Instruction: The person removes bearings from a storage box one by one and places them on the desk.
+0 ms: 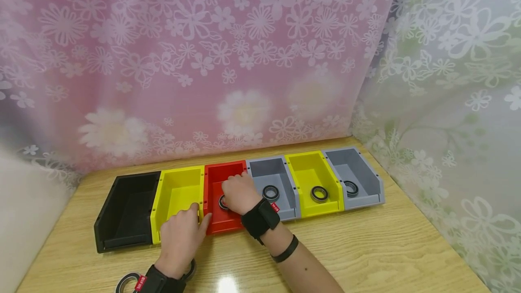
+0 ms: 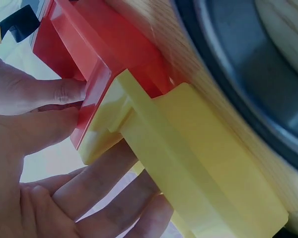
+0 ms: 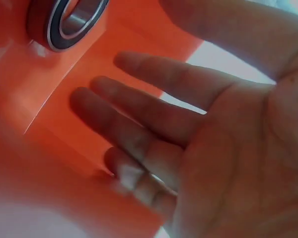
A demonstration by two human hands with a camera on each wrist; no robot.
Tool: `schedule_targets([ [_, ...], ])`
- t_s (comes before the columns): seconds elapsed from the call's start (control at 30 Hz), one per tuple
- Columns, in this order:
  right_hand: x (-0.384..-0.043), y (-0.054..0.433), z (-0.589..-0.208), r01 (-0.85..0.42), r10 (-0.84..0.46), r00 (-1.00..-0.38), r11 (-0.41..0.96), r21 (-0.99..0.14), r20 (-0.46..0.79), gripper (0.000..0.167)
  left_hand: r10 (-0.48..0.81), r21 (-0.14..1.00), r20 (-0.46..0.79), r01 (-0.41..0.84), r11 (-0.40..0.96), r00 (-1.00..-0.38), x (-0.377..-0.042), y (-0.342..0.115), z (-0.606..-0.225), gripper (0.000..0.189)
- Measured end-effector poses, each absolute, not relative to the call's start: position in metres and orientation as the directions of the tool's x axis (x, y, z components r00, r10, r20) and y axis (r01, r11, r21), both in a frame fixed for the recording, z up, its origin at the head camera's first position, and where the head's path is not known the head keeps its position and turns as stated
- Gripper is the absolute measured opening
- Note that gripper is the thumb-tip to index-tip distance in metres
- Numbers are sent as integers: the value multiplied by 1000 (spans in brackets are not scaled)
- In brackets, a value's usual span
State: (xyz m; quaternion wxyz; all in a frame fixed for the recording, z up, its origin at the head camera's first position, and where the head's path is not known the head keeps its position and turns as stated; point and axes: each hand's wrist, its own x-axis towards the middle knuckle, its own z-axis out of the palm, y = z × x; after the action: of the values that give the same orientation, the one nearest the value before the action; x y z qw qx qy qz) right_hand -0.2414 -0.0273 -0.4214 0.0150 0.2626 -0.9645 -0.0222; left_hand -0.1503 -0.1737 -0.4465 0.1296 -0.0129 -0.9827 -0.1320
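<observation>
My left hand (image 1: 181, 234) grips the adjoining side walls of the left yellow bin (image 1: 179, 180) and the red bin (image 1: 224, 226). In the left wrist view its thumb is on the red side, and its other fingers reach in at the yellow side. Inside the red bin is my right hand (image 1: 240, 193), fingers loosely extended and holding nothing. A black-sealed ball bearing (image 3: 39, 25) lies in that bin, apart from the visible fingers in the right wrist view; from the head, the right hand partly covers it.
A black bin (image 1: 126, 211) stands at the row's left end. Rightward come a grey bin (image 1: 281, 209), a yellow bin (image 1: 321, 209) and another grey bin (image 1: 366, 200), each holding one bearing. Bearings (image 1: 120, 285) lie on the wooden table beside the left wrist. Flowered curtains hang behind and right.
</observation>
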Motion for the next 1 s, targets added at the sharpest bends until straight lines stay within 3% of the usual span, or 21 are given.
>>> schedule_targets([
  [0.23,-231,-35,-425,-495,-497,-867,867,-53,-26,35,0,252,271,71,965,-963,-150,-175,-447,35],
  [0.53,-227,-42,-429,-470,-466,-882,882,48,-67,29,4,247,278,76,966,-960,-150,-174,-448,35],
  [1.0,-224,-52,-437,-444,-434,-896,880,167,-92,43,6,229,273,71,971,-962,-150,-174,-446,36],
])
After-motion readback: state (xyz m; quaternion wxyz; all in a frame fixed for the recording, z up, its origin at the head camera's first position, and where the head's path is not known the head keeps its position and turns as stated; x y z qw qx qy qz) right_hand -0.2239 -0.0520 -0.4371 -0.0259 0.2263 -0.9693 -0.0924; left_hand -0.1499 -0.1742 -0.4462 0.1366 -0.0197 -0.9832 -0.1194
